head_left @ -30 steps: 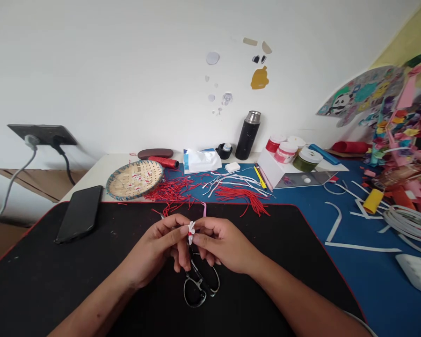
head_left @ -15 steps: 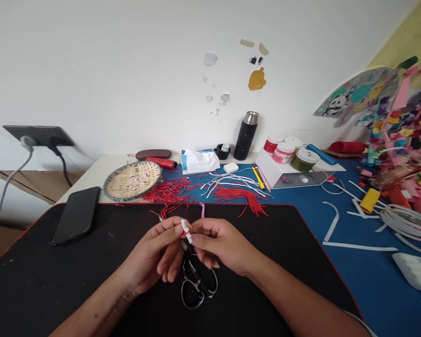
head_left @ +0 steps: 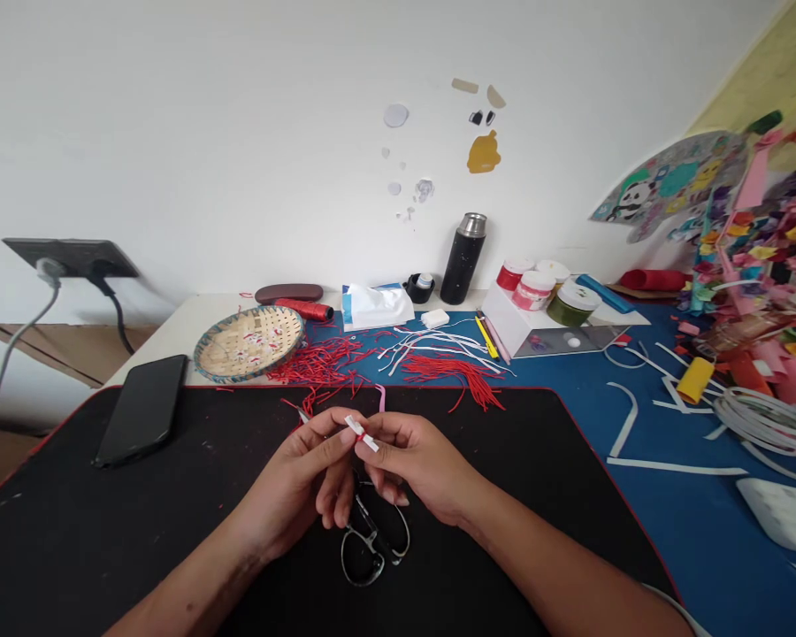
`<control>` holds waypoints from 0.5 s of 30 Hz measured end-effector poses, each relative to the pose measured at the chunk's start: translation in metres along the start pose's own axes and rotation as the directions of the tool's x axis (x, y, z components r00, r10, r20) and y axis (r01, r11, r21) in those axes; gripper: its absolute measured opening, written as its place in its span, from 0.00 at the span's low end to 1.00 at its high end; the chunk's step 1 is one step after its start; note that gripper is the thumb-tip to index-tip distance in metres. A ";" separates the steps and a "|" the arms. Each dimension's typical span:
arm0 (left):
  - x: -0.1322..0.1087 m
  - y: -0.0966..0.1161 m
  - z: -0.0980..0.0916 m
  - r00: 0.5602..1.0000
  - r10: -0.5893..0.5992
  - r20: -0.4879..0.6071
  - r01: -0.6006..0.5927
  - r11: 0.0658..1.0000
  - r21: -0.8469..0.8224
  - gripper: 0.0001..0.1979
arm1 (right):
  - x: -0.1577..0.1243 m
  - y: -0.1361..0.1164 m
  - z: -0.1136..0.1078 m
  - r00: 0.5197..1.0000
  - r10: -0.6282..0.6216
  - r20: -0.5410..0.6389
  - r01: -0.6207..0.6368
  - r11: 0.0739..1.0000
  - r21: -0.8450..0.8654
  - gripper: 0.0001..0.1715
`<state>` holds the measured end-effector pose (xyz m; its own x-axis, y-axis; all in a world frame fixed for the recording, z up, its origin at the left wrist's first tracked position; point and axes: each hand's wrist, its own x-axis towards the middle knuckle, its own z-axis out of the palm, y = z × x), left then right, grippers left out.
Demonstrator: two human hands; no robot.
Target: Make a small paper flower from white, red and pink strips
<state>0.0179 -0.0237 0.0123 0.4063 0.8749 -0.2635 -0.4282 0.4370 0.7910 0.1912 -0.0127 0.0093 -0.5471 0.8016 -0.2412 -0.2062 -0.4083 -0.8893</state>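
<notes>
Between the fingertips of both hands is a small white strip (head_left: 372,442) with a red band, perhaps thread, around its middle. My left hand (head_left: 305,469) pinches its left end, thumb against forefinger. At the other end, my right hand (head_left: 417,456) grips it between thumb and forefinger. Both hands are above the black mat (head_left: 239,584). Under them lies a pair of glasses (head_left: 363,553), partly covered by my fingers. A pink tool tip (head_left: 381,396), perhaps tweezers, shows behind my hands.
Red cords (head_left: 325,361) and white strips (head_left: 431,345) lie behind the mat. A woven basket (head_left: 205,358) and a phone (head_left: 142,411) are on the left. Lidded jars (head_left: 531,290) stand on a white box at the right, near a black flask (head_left: 463,261).
The white strip has turned from steeply tilted to flatter, with its red band showing more. My left hand has shifted slightly right; its lower fingers have curled in.
</notes>
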 end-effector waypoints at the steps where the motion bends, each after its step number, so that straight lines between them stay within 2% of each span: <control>1: 0.000 0.000 0.001 1.000 0.003 0.000 -0.003 1.000 0.025 0.15 | 0.000 0.000 0.000 1.000 0.000 -0.018 0.000 1.000 -0.008 0.23; 6: 0.000 0.003 -0.002 0.999 0.032 -0.021 -0.029 0.991 0.134 0.17 | 0.001 0.000 -0.001 0.995 -0.009 -0.097 0.000 0.996 -0.091 0.21; 9: 0.000 0.005 -0.008 0.997 0.074 -0.018 -0.070 0.981 0.181 0.15 | 0.001 -0.002 -0.003 0.994 -0.041 -0.101 0.024 0.986 -0.167 0.20; 15: 0.003 0.012 -0.017 0.992 0.128 0.021 -0.126 0.908 0.399 0.15 | 0.000 -0.004 -0.004 0.990 -0.098 -0.100 0.064 0.952 -0.298 0.16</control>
<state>0.0004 -0.0128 0.0116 0.3653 0.9190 -0.1482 -0.1176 0.2035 0.9720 0.1958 -0.0094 0.0112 -0.4409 0.8771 -0.1906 0.0102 -0.2075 -0.9782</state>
